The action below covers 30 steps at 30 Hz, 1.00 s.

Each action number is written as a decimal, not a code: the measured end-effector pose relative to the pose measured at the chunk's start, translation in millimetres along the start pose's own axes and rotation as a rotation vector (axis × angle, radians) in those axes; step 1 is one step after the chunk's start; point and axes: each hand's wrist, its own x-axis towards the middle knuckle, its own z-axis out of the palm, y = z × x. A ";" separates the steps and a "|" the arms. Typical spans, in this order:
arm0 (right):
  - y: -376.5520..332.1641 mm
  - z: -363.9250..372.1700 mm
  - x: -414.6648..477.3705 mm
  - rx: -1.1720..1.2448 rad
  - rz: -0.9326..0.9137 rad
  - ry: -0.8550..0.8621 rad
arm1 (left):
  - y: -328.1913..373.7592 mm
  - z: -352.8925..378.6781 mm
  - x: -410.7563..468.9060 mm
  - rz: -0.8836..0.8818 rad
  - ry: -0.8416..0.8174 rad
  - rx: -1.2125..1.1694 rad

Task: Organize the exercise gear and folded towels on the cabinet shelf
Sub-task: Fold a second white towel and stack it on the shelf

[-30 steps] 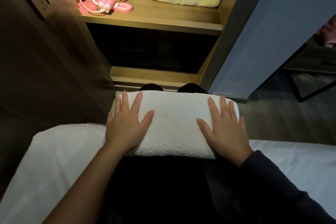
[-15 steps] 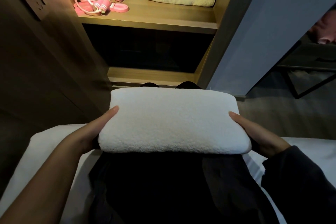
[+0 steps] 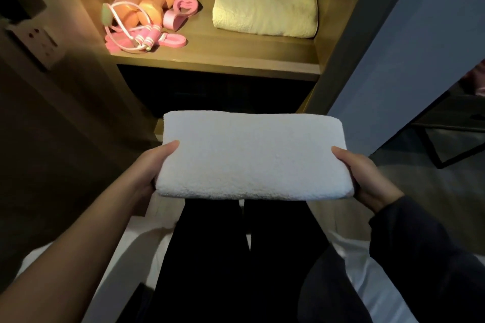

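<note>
White terry fills the middle of my view: the folded white towel (image 3: 252, 155) is held flat in the air above the person's dark trousers (image 3: 236, 257), short of the cabinet. The left hand (image 3: 154, 165) grips its left end and the right hand (image 3: 367, 178) grips its right end, thumbs on top and the other fingers hidden underneath. On the lit wooden shelf (image 3: 223, 57) farther off, a folded pale-yellow towel (image 3: 265, 12) lies at the right, and at the left, apart from it, orange dumbbells (image 3: 147, 5), a pink jump rope (image 3: 147, 38) and a pink looped piece (image 3: 181, 12) sit bunched together.
</note>
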 end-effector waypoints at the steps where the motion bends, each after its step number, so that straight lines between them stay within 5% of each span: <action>1: -9.1 0.3 17.6 -0.011 -0.009 0.015 | 13.1 4.0 14.5 0.016 -0.004 0.025; 12: -127.1 37.5 211.4 -0.169 -0.323 0.226 | 170.1 52.5 189.6 0.096 0.255 0.032; 16: -169.4 48.5 262.7 -0.222 -0.405 0.259 | 215.0 55.5 240.2 0.245 0.329 0.270; 21: -206.2 48.7 308.0 -0.313 -0.355 0.337 | 251.8 73.3 297.7 0.308 0.289 0.311; 26: -194.1 50.6 329.9 -0.695 -0.151 0.392 | 240.4 86.1 331.8 0.321 0.385 0.664; 30: -190.5 61.2 319.2 -1.066 -0.288 0.436 | 235.7 83.3 319.9 0.801 0.464 0.872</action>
